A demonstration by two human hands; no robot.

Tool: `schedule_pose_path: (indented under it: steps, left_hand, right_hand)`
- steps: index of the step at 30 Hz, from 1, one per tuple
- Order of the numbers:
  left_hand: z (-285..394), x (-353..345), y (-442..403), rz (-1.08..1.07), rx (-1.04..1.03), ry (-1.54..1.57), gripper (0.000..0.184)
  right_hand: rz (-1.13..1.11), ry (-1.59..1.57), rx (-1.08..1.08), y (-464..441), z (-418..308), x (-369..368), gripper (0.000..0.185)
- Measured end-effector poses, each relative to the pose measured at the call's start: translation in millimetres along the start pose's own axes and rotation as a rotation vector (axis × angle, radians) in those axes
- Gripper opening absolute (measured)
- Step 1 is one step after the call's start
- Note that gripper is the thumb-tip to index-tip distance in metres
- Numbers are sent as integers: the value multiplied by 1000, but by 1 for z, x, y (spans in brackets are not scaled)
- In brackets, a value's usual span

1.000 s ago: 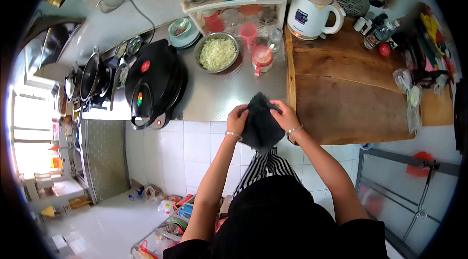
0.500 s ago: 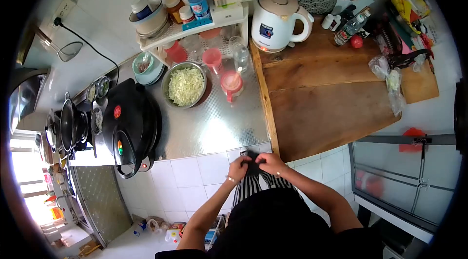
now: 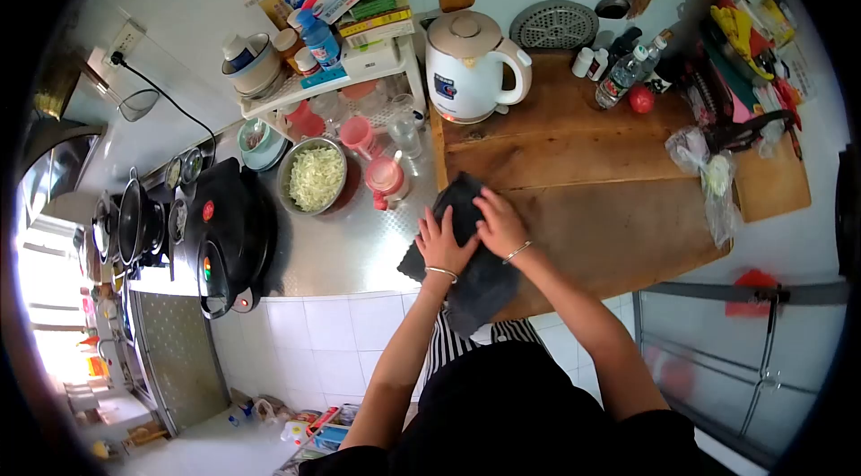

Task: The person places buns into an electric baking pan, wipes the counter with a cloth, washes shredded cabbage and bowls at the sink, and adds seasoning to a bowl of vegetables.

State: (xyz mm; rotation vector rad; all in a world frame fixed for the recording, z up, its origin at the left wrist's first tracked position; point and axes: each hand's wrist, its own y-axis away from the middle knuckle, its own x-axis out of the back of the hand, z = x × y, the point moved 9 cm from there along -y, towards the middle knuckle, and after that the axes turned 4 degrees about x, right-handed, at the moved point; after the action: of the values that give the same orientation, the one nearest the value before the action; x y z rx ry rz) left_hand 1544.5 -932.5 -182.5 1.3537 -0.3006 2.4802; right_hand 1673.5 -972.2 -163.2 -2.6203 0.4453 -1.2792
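Observation:
A dark grey cloth lies over the seam between the metal counter and the wooden board, its lower part hanging past the front edge. My left hand rests on the cloth with fingers spread. Beside it, my right hand lies on the cloth's upper right part, fingers stretched toward the left. Both wrists wear a bangle. Just beyond my hands stands a pink lidded cup, and left of that a metal bowl of shredded pale green vegetable.
A white kettle stands on the wooden board. At left sits a black electric griddle, its light on. A small shelf with boxes and bottles is at the back. Bottles and a red ball-like thing stand back right.
My hands have moved up from the counter's front edge onto the worktop. The dark cloth, bunched between them before, is now spread out under them. The view has shifted slightly.

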Motion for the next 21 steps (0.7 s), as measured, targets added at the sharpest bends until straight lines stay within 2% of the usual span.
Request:
schedule_pose_path:
  steps: [1, 2, 3, 5, 7, 10, 13, 19, 21]
  left_hand:
    - [0, -27, 9, -117, 69, -78, 65]
    - [-3, -47, 16, 44, -12, -23, 65]
    - [-3, -50, 17, 107, 15, -53, 63]
    - [-4, -54, 15, 77, 83, -99, 59]
    - [-2, -57, 16, 68, 62, -169, 52]
    - [4, -64, 14, 49, 83, -291, 52]
    - [5, -71, -2, 58, 131, -247, 52]
    - [29, -83, -50, 124, 74, -281, 52]
    - [47, -107, -69, 23, 19, -279, 51]
  right_hand:
    - [-73, -41, 84, 2, 1, -13, 44]
    - [-176, -57, 44, 7, 9, -28, 47]
    - [-284, -73, 3, 15, 15, -41, 50]
    - [-298, 65, 154, 22, 14, -43, 54]
    - [-304, 92, 173, 23, 13, -41, 54]
    - [-310, 107, 200, 17, 16, -45, 51]
    - [-270, 68, 238, 1, 22, -43, 49]
    - [-282, 100, 129, -36, 51, -34, 51]
    - [-271, 132, 13, -41, 77, -18, 52]
